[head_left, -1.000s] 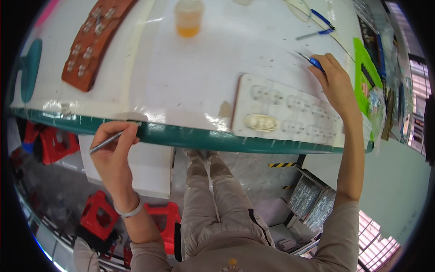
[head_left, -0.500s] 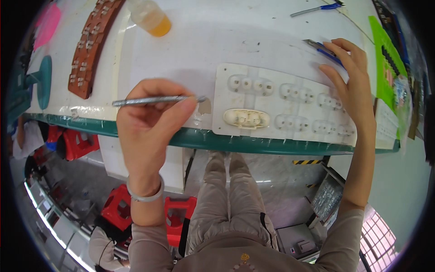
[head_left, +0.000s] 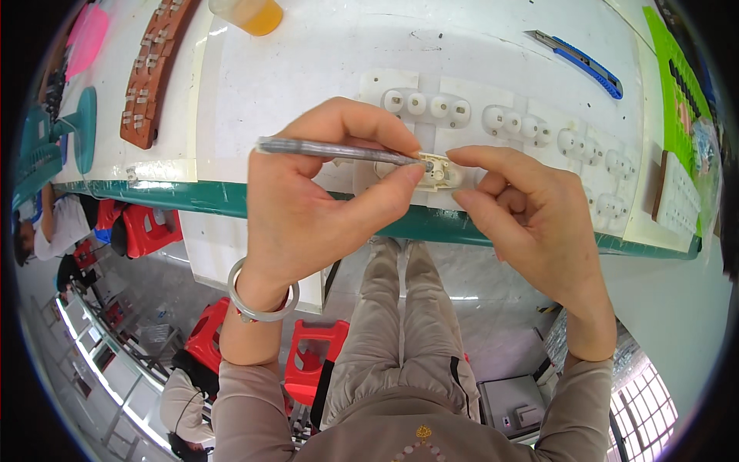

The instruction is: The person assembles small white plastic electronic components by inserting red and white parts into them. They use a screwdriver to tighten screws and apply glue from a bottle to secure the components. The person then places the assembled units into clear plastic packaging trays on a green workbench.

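Note:
A slim silver-grey rod-shaped tool (head_left: pixel 331 149) lies across my left hand (head_left: pixel 319 192), pinched between thumb and forefinger. Its tip reaches a cream plastic housing (head_left: pixel 443 171) with small raised details inside; my fingers hide the housing's left part. At its right end, my right hand (head_left: pixel 539 208) has forefinger and thumb on opposite edges, the other fingers curled in. The housing sits on a white fixture plate (head_left: pixel 477 158) at the table's near edge. Several oval nests with round pegs (head_left: pixel 514 123) stand on that plate, partly covered by my hands.
A blue utility knife (head_left: pixel 581 61) lies at the far right, blade out. Far left are a cup of amber liquid (head_left: pixel 258 17) and a brown strip with small clear parts (head_left: pixel 154 73). A green rack (head_left: pixel 677 100) borders the right side. Red stools (head_left: pixel 315 354) stand below the table.
My right hand has left the utility knife and come down to the housing's right end. My left hand has moved right, bringing the tool's tip to the housing. The view has shifted slightly.

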A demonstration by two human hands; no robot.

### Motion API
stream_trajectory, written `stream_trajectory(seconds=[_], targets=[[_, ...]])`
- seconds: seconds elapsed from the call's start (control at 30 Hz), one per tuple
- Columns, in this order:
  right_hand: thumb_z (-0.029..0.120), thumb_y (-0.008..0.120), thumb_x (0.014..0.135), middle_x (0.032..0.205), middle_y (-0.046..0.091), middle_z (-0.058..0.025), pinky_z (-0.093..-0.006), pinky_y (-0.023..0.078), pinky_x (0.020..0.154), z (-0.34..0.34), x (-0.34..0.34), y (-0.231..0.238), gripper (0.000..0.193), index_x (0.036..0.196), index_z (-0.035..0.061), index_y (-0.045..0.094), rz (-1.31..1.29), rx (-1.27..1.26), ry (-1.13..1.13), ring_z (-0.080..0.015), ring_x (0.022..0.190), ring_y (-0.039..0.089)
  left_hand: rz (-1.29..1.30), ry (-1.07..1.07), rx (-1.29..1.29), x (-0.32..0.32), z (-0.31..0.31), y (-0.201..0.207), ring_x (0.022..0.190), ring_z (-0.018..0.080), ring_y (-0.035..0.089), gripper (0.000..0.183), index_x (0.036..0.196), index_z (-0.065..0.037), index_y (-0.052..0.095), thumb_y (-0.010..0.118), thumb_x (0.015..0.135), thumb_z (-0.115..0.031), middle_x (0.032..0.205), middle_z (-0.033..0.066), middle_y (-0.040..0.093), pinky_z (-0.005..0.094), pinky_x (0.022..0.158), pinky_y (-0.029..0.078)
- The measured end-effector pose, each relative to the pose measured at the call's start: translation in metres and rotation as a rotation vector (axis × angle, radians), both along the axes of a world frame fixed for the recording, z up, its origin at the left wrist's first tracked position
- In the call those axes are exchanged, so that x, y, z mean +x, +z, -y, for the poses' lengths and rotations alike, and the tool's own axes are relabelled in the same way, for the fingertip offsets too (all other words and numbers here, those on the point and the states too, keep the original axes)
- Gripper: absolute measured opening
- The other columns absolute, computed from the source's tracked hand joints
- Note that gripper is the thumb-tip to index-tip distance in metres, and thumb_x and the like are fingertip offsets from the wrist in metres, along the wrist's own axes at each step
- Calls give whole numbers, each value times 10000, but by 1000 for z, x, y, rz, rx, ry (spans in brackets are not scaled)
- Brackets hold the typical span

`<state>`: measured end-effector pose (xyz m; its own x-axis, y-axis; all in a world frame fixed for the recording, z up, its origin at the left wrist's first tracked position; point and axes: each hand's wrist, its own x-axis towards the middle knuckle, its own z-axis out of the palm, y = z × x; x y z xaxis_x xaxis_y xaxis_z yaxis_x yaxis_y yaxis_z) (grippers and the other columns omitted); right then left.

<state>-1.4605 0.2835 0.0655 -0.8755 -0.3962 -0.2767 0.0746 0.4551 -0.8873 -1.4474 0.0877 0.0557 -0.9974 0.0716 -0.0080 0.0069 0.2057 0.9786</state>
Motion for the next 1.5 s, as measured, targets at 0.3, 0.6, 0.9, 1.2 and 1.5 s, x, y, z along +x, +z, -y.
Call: stream_trajectory(seconds=[0.3, 0.6, 0.9, 1.2, 1.5], targets=[[28, 597, 818, 645, 605, -49, -206, 402, 420, 7, 3, -11, 142, 950, -24, 601, 73, -94, -69, -88, 487, 568, -14, -134, -81, -3, -2, -7, 752, 112, 586, 191, 854, 35, 605, 676, 680, 68, 813, 70, 642, 239, 693, 471], [51, 542, 877, 730, 610, -73, -199, 477, 456, 4, -3, -10, 138, 962, -45, 592, 213, -192, -47, -101, 546, 599, -33, -172, -157, -8, -3, -6, 786, 124, 600, 204, 863, 29, 607, 666, 678, 93, 841, 74, 643, 247, 731, 486], [90, 563, 859, 674, 589, -81, -229, 510, 456, 2, -16, -6, 163, 915, -62, 579, 340, -217, -21, -134, 532, 619, -146, -208, -222, -8, -4, -5, 780, 125, 608, 200, 852, 38, 623, 671, 666, 97, 841, 64, 637, 243, 727, 496], [108, 578, 855, 671, 602, -96, -243, 518, 462, 0, -22, -4, 180, 914, -62, 573, 427, -206, 1, -144, 522, 621, -221, -193, -254, -6, -4, -9, 750, 117, 602, 179, 821, 29, 649, 666, 661, 106, 823, 52, 633, 237, 700, 506], [109, 580, 851, 666, 601, -98, -246, 519, 463, 0, -22, -3, 179, 907, -60, 567, 425, -208, -5, -150, 526, 625, -282, -268, -368, -12, -4, -3, 731, 126, 608, 194, 799, 6, 654, 656, 629, 101, 806, 62, 644, 232, 665, 502]])
